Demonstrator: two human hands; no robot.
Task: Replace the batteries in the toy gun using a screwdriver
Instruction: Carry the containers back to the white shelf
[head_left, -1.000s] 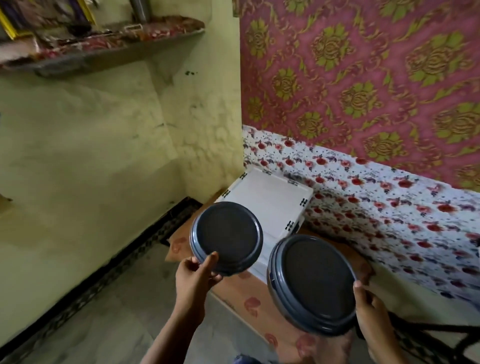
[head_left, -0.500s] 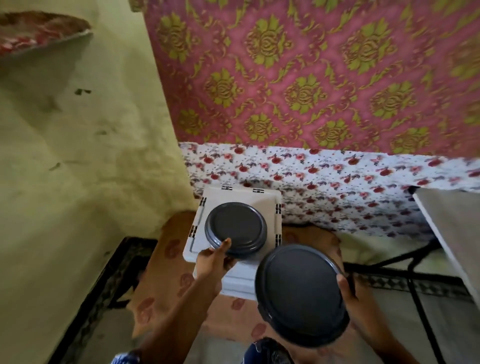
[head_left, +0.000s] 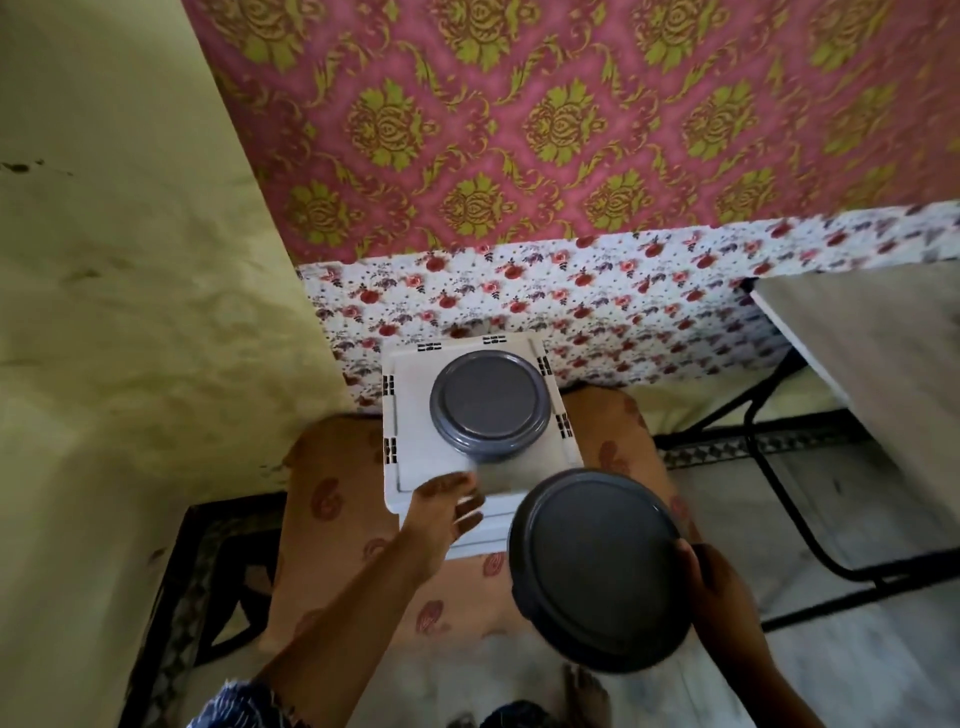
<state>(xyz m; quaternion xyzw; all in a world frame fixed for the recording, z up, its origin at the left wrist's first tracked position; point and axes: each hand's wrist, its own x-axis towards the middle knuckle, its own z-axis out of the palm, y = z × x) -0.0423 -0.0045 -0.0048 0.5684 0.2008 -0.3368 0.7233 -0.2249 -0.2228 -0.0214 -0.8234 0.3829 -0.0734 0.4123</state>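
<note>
No toy gun, batteries or screwdriver show in the head view. A small round grey lidded container (head_left: 489, 405) stands on a white plastic box (head_left: 415, 457). My left hand (head_left: 445, 512) hovers just in front of it with fingers apart, blurred, touching nothing. My right hand (head_left: 714, 584) grips the right rim of a larger round grey lidded container (head_left: 595, 564), held in the air in front of the box.
The white box rests on a beige patterned cloth (head_left: 332, 499) over a low stand in the corner. A yellow wall (head_left: 130, 312) is at left, pink patterned fabric (head_left: 571, 119) behind. A folding table (head_left: 883, 364) with black legs stands at right. A foot (head_left: 587, 696) shows below.
My left hand set the small container down on the white box and let go, pulling back a little. The camera tilted down and right; the large container stays in my right hand.
</note>
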